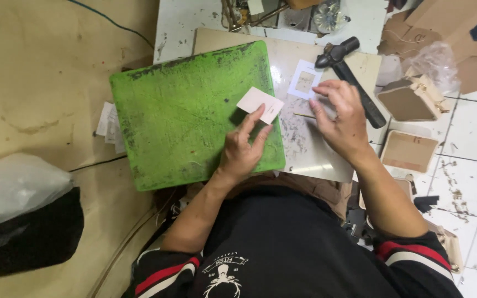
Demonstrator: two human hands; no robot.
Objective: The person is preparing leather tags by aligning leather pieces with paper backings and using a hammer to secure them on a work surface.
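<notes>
My left hand (245, 148) rests on a worn green cutting board (189, 116) and pinches a small pale rectangular card (260, 104) by its lower edge, lifting it off the board's right side. My right hand (342, 117) hovers over the scuffed white slab (305, 149) to the right, fingers curled and apart, holding nothing I can make out. Just beyond its fingertips lies a white square paper frame (305, 79) with a cut-out window. A thin stick-like tool (305, 116) lies on the slab beside my right hand.
A black hammer (350, 77) lies diagonally at the slab's far right. Tan leather or card pieces (409, 150) and a small boxy piece (409, 100) sit on the white tiled floor to the right. A plastic-wrapped dark bundle (17, 215) lies at the left.
</notes>
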